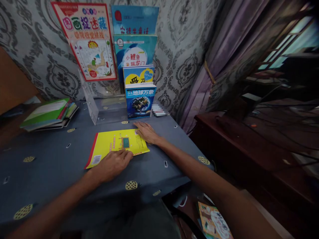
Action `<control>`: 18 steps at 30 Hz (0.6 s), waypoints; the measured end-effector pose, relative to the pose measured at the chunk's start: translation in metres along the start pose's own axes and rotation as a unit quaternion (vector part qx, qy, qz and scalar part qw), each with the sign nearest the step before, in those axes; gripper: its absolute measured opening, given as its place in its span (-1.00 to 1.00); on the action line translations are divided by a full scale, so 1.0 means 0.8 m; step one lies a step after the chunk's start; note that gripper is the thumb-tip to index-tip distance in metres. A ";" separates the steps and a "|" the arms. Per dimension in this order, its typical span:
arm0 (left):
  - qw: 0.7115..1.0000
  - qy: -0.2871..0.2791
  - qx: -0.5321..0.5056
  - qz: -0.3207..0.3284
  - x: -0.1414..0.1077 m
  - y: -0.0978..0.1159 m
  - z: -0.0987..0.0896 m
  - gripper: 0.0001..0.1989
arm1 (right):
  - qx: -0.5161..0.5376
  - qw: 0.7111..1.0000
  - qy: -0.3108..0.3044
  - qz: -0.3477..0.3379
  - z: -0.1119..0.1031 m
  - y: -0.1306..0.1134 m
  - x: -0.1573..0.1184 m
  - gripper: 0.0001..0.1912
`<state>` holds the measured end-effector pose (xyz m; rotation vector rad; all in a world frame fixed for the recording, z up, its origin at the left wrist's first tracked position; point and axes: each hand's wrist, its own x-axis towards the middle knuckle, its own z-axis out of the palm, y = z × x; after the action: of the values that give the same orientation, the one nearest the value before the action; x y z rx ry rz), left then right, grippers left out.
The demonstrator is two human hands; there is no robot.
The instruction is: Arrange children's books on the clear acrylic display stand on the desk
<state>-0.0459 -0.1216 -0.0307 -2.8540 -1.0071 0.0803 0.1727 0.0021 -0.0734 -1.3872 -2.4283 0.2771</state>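
Note:
A yellow book (107, 141) with a red spine lies flat on the table (149, 172), its barcode at the lower left. My left hand (113, 164) rests on the book's near edge, fingers bent and close together; its fingertips are partly hidden. My right hand (146, 132) lies at the book's far right corner, fingers stretched out over its edge. Behind the book, a blue book with a globe (141, 103) stands upright in front of a yellow-and-blue book (138, 75) and taller teal books (136, 49).
Green-topped books (47, 114) are stacked at the left. A red-bordered picture book (89, 43) stands upright at the back, beside a white panel (89, 103). A purple curtain (211, 66) and dark red furniture (236, 149) are at the right. Another book (214, 220) lies low down.

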 end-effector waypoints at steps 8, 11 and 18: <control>0.994 0.008 -0.107 -0.029 -0.008 -0.006 0.000 -0.78 | 0.044 0.998 0.050 0.018 -0.008 0.021 0.006 -0.56; 0.972 0.034 -0.219 -0.075 -0.016 -0.004 -0.015 -0.71 | 0.093 0.993 0.072 0.022 -0.009 0.024 0.003 -0.59; 0.810 0.159 -0.525 -0.207 -0.009 -0.029 -0.064 -0.58 | 0.594 0.797 -0.064 0.091 -0.030 0.013 -0.009 -0.23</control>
<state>-0.0613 -0.1130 0.0227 -3.1153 -2.0052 -1.3462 0.1930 0.0015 -0.0561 -0.9313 -1.5165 1.6266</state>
